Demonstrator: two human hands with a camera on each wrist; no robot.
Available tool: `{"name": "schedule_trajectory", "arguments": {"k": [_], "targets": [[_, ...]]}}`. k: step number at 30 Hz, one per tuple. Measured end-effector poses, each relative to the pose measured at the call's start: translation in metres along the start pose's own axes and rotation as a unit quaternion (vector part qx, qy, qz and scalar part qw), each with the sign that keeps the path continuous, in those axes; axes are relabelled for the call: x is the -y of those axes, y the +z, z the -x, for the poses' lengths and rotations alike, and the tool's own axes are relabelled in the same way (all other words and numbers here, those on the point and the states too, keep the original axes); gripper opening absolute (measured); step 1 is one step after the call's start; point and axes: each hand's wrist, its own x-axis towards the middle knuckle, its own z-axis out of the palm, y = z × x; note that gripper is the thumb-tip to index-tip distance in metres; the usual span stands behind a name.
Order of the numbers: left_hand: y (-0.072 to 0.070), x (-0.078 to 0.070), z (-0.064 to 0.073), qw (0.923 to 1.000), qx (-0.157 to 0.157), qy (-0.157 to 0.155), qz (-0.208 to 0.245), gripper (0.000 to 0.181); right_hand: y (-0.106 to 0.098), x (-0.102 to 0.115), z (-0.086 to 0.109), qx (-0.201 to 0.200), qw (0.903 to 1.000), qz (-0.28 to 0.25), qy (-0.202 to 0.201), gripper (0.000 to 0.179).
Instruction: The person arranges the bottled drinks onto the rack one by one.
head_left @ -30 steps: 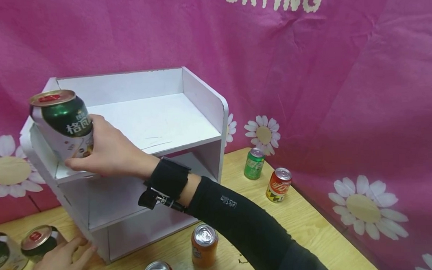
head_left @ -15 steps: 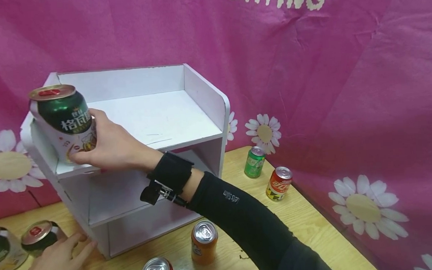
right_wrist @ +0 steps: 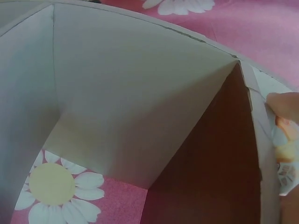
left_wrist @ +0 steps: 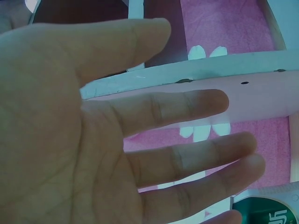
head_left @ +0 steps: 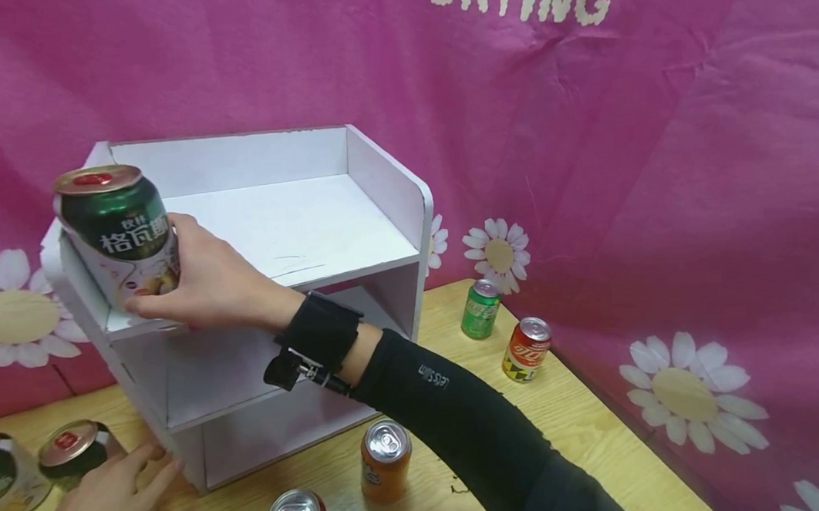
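There it is, the green-and-white can [head_left: 116,232], lid up in the right hand [head_left: 209,277], thumb across its near side; it's at the left end of the white shelf unit's [head_left: 297,227] top board, though whether its base touches I can't tell; 格瓦 reads clearly on its front. Behind that hand, the black sleeve [head_left: 453,419] says "Let's Slim"; up beyond it, the pink cloth [head_left: 583,123] shouts "CRYING". Down to the left hand [head_left: 106,499], fingers loose and holding nothing, two similar cans [head_left: 75,452] just beside it; well right of both hands, a green can [head_left: 480,311] and a red can [head_left: 526,350] starting 可口; between, nearer me, an orange can [head_left: 385,461]. The left wrist view alone gives that palm, fingers straight and spread; the right wrist view alone catches a daisy [right_wrist: 52,184] through a compartment's open back.
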Motion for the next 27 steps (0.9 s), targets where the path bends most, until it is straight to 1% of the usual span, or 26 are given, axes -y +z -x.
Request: {"name": "schedule_trajectory", "arguments": {"k": [3,5,8,11,15,17,20,24,27], "targets": [[-0.0006,-0.0016,0.0002,1.0000,0.002,-0.003,0.003,0.085,-0.0009,-0.0004,0.0017,-0.002,0.9999,0.008,0.007,0.081],[-0.0010,-0.0025,0.0002,1.0000,0.005,-0.006,0.004,0.085,-0.0015,-0.0005,0.0028,0.001,0.9997,0.004,0.023,0.088],[-0.0017,-0.0037,0.0006,0.9999,0.007,-0.011,0.006,0.085,-0.0022,-0.0004,0.0030,0.011,0.9993,-0.007,0.035,0.088],[-0.0026,-0.0050,0.0027,0.9999,0.005,-0.009,0.006,0.082,-0.0020,-0.0003,0.0023,0.020,0.9988,-0.012,0.044,0.087],[-0.0019,-0.0037,0.0037,1.0000,0.002,-0.007,0.003,0.079,-0.0004,-0.0008,0.0013,0.023,0.9988,-0.018,0.039,0.086],[-0.0007,-0.0016,0.0023,0.9999,0.003,-0.011,0.003,0.082,-0.0001,-0.0005,0.0009,0.021,0.9990,-0.021,0.033,0.085],[0.0001,0.0002,0.0012,0.9998,0.006,-0.016,0.004,0.085,0.0006,0.0000,0.0008,0.013,0.9995,-0.010,0.026,0.085],[-0.0005,0.0002,0.0022,0.9999,-0.007,0.003,0.008,0.081,0.0006,0.0006,0.0019,0.002,0.9992,0.000,0.040,0.087],[-0.0022,-0.0014,0.0047,0.9996,-0.020,0.018,0.009,0.076,-0.0006,0.0004,0.0031,0.005,0.9986,-0.008,0.052,0.088]]}}
